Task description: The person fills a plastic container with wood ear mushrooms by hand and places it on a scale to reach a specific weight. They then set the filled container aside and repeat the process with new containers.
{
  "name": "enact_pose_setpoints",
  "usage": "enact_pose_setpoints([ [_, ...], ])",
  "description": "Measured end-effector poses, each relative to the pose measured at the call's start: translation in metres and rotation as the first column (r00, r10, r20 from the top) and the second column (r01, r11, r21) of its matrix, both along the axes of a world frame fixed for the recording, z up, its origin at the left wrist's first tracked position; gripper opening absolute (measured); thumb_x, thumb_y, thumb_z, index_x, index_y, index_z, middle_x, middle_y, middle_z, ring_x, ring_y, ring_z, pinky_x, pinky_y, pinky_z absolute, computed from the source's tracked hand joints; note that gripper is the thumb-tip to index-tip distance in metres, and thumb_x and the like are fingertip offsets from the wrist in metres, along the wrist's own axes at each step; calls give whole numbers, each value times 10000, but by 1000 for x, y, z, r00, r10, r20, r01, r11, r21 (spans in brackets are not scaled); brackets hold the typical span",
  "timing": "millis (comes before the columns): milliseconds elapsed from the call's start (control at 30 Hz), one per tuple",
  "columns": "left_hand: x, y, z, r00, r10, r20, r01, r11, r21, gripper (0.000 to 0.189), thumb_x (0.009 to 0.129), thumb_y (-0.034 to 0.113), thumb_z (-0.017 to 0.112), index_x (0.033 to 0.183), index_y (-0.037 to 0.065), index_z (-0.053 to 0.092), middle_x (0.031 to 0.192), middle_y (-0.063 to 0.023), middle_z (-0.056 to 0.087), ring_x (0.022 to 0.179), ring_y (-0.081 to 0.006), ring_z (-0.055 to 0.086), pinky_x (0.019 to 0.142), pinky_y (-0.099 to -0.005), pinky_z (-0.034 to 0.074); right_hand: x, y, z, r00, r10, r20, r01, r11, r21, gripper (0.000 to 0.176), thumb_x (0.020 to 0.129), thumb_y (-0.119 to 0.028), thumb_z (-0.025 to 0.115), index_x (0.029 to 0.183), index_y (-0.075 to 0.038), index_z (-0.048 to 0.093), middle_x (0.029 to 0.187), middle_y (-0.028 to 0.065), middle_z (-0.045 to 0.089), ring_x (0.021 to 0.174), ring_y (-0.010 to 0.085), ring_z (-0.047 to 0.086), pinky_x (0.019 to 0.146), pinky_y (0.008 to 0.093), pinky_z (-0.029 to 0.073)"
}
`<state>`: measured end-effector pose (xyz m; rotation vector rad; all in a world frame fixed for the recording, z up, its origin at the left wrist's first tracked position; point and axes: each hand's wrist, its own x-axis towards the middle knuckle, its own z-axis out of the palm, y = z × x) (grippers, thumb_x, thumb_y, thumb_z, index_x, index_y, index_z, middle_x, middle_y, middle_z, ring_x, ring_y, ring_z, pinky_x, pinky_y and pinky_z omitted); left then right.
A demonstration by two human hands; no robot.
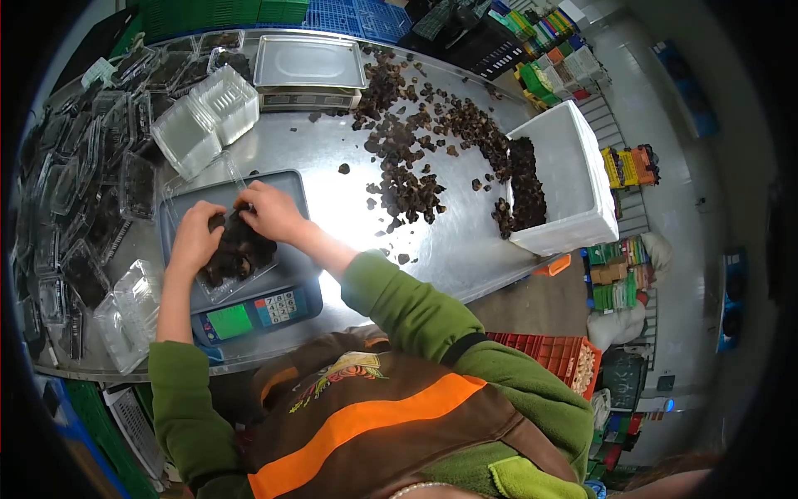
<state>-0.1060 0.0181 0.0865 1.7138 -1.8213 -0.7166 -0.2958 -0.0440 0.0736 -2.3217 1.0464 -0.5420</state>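
Note:
A clear plastic tray (218, 293) filled with dark brown mushroom-like pieces (241, 254) rests on a grey digital scale (293, 190) with a green display. My left hand (198, 235) is at the left side of the pieces, its fingers curled against them. From the right, my right hand (270, 212) presses its bent fingers on the upper part of the same pieces. The clear lid stands open behind the tray. Many more dark pieces (407, 187) lie loose on the metal table (341, 241).
Filled clear boxes (137, 187) crowd the left side. Nested empty boxes (187, 137) stand behind the scale, others (133, 308) at front left. A metal pan (309, 62) sits at the back. A white foam box (565, 183) lies tipped at the right, dark pieces spilling out.

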Motion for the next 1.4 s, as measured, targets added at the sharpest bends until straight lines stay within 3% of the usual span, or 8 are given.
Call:
enact_pose_setpoints([
  [167, 6, 12, -4, 990, 103, -95, -111, 990, -86, 263, 723, -54, 654, 981, -8, 641, 920, -123, 625, 850, -269, 616, 776, -328, 496, -10, 2, 0, 961, -36, 275, -20, 980, 198, 189, 843, -135, 644, 1027, -90, 644, 1010, 81, 603, 839, 215, 635, 749, 341, 513],
  [333, -4, 19, 10, 887, 217, -409, -271, 959, -79, 295, 759, -43, 676, 1047, 4, 635, 826, -12, 579, 780, -79, 555, 681, -215, 468, -15, 11, 15, 790, -482, 380, -194, 392, 899, 280, 911, -231, 618, 1144, -89, 557, 1019, 14, 601, 858, 129, 620, 674, 286, 524],
  [467, -40, 18, 48, 776, 107, -622, -168, 985, -41, 407, 748, -40, 705, 1139, 8, 606, 903, -40, 583, 795, -98, 567, 673, -216, 481, -10, 28, 55, 712, -558, 425, -340, 256, 905, 321, 926, -265, 607, 1181, -83, 538, 1011, 25, 603, 809, 108, 621, 620, 258, 541],
  [567, -52, 20, 67, 795, 27, -607, -144, 979, -145, 580, 703, -13, 765, 1244, 42, 562, 1053, -69, 559, 836, -111, 569, 674, -222, 496, -18, 25, 45, 700, -487, 522, -335, 422, 843, 316, 925, -282, 613, 1163, -81, 555, 954, 13, 605, 773, 78, 606, 574, 212, 520],
  [767, 18, 31, 42, 846, 184, -500, -254, 964, -75, 537, 778, 36, 742, 1278, 72, 548, 1047, -31, 569, 866, -75, 543, 702, -190, 458, -142, -22, 22, 728, -613, 308, 263, 664, 700, 454, 905, -271, 631, 1258, -4, 527, 1096, 123, 626, 941, 165, 616, 747, 284, 534],
  [867, 63, 39, 20, 764, 292, -575, -372, 928, -23, 468, 834, 87, 714, 1270, 56, 550, 992, -13, 592, 831, -54, 540, 693, -185, 446, -201, -38, 0, 682, -726, 88, 723, 688, 64, 715, 793, -325, 732, 1323, 59, 441, 1226, 284, 540, 1122, 395, 552, 943, 429, 462],
  [1133, 65, 41, 20, 670, 395, -628, -500, 866, 11, 407, 879, 146, 686, 1246, 23, 559, 956, 6, 609, 796, -29, 545, 677, -179, 429, -111, 8, 14, 948, -261, 184, 160, 887, 434, 396, 862, -224, 687, 1179, 0, 611, 1081, 124, 671, 970, 186, 653, 822, 307, 521],
  [1400, 58, 40, 6, 666, 352, -657, -462, 887, 8, 374, 891, 154, 670, 1233, 37, 576, 977, 8, 608, 809, -26, 550, 685, -180, 437, -13, 50, 11, 999, 40, 29, -42, 998, 51, 288, 771, -190, 712, 1028, -79, 646, 1070, 135, 604, 841, 312, 633, 771, 388, 517],
])
